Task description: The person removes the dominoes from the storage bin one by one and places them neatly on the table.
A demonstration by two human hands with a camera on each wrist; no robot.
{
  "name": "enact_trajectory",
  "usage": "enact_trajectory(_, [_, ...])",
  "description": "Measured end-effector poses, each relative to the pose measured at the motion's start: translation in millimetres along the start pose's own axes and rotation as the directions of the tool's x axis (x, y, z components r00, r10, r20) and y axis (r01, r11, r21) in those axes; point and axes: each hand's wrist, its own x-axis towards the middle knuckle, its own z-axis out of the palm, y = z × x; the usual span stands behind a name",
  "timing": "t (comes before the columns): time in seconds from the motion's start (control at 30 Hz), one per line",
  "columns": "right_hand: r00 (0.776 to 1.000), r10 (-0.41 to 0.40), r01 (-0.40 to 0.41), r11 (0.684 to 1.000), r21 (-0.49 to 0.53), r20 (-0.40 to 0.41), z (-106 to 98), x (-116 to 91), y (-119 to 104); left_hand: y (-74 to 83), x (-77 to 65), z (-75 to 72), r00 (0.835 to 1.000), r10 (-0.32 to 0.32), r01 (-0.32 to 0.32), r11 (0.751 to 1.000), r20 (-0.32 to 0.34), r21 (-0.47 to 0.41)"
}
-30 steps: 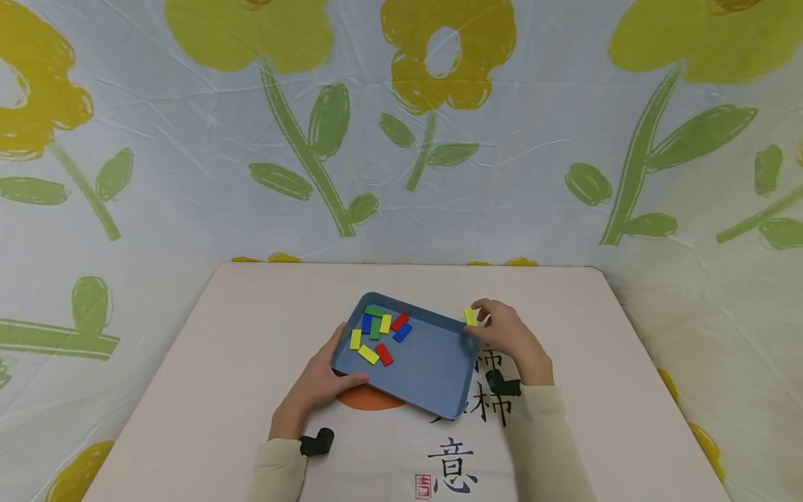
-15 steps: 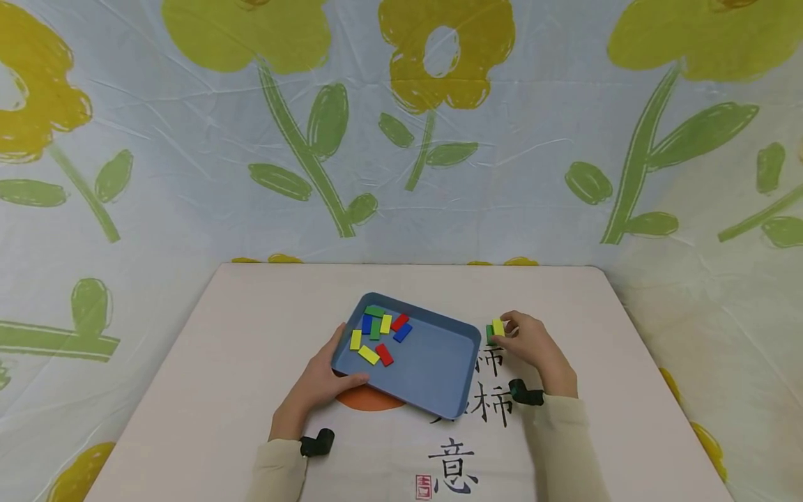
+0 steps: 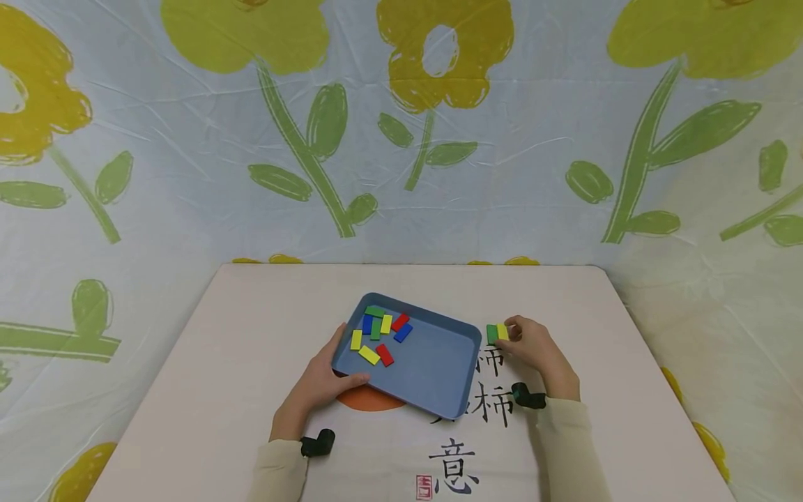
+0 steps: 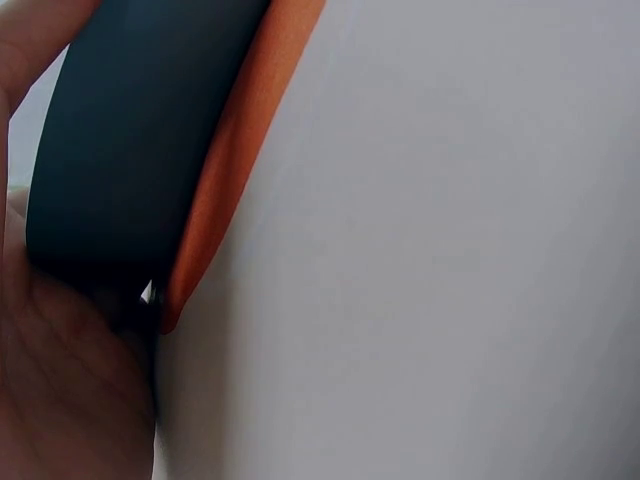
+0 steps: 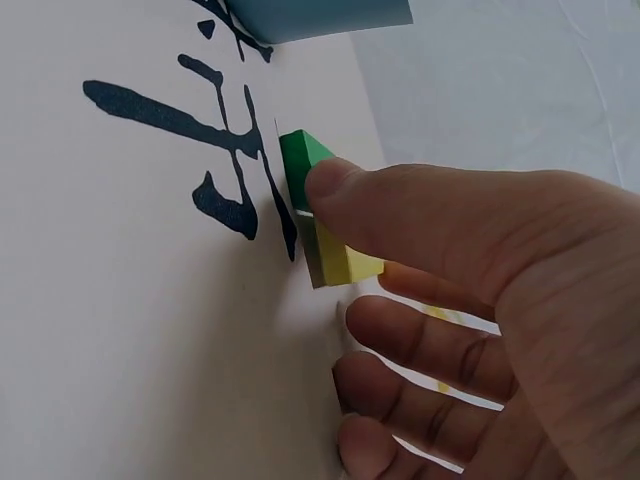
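Note:
My left hand (image 3: pixel 320 376) grips the blue tray (image 3: pixel 433 380) at its left end, thumb along the near rim. In the left wrist view the tray's dark side wall (image 4: pixel 140 130) lies against the palm. Just right of the tray, my right hand (image 3: pixel 536 348) pinches a yellow block (image 3: pixel 502 332) between thumb and fingers. That block stands side by side with a green block (image 3: pixel 492 335) on the table, the two touching. The right wrist view has the thumb tip over the join of the green block (image 5: pixel 300 165) and the yellow block (image 5: pixel 340 255).
Several red, yellow, green and blue blocks lie scattered in the tray's left half, such as a red block (image 3: pixel 385 354) and a blue block (image 3: pixel 403 332). Under the tray is a cloth (image 3: pixel 376 460) with black characters and an orange shape. Flowered fabric (image 3: pixel 477 209) hangs behind the table.
My right hand has carried the yellow block from above the tray's right corner rightward and down, to the green block's side. The left hand and tray have stayed put.

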Motion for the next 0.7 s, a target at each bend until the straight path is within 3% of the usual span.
enact_trajectory(0.43, [1.0, 0.008, -0.009, 1.0, -0.011, -0.016, -1, -1, 0, 0.5, -0.5, 0.1, 1.0, 0.002, -0.002, 1.0, -0.001, 0.008])
enact_trajectory(0.7, [0.999, -0.04, 0.04, 0.999, 0.004, -0.017, -6, 3, -17, 0.6, 0.7, 0.3, 1.0, 0.005, -0.005, 1.0, -0.006, 0.003])
